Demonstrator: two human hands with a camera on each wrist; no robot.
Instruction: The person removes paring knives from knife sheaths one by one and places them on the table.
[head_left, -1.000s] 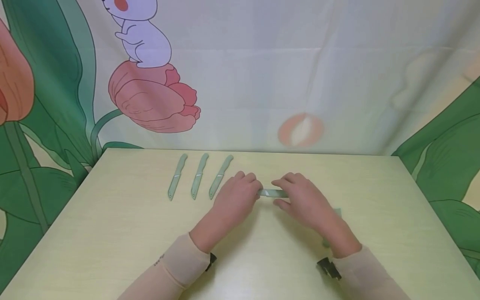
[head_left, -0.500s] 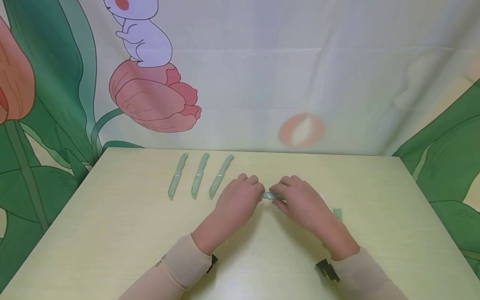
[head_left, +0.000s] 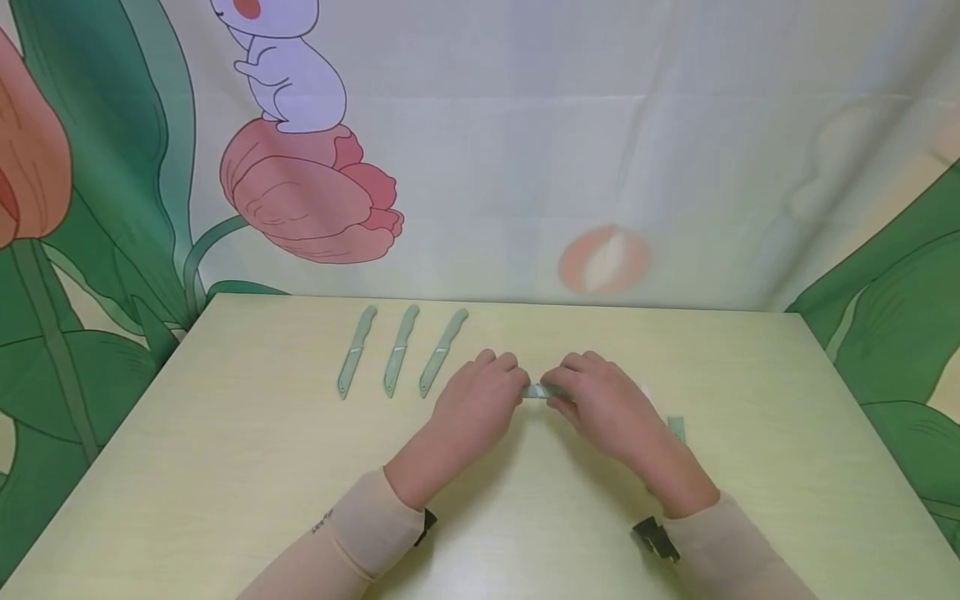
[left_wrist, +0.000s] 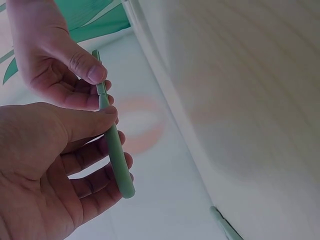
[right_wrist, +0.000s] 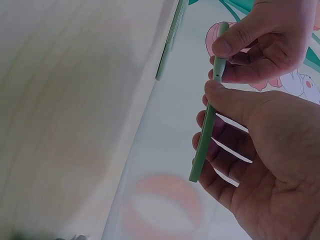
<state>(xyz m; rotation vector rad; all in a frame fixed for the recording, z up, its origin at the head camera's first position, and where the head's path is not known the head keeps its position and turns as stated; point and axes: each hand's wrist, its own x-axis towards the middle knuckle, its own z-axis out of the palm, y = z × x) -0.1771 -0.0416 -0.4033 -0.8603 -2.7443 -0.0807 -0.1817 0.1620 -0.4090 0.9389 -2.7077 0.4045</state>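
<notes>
Pale green in colour, the workpiece knife (head_left: 536, 390) is being held crosswise above the table (head_left: 225, 467), between the two hands. Its rounded handle (left_wrist: 119, 165) is pointing to the person's left; its flat end (right_wrist: 201, 150) is pointing to the right. A light band is showing at its middle.

The left hand (head_left: 478, 402) is gripping the handle: the thumb is pressing on one side, and the fingers are curling behind the other. The right hand (head_left: 602, 402) is gripping the flat end in the same manner. The two sets of fingertips are staying near each other, one on either side of the band.

Beyond the left hand, three similar knives are lying in a row: a first knife (head_left: 356, 353), a middle knife (head_left: 401, 353) and a near knife (head_left: 442, 353). They are lying roughly parallel and apart, handles toward the far edge. Beside the right wrist, a green piece (head_left: 676, 428) is lying partly hidden by the forearm; its full shape cannot be told.

Light sleeves (head_left: 375, 517) are covering both forearms. Behind the table, a pale backdrop (head_left: 480, 150) is hanging, bearing a printed pink flower (head_left: 307, 196).
</notes>
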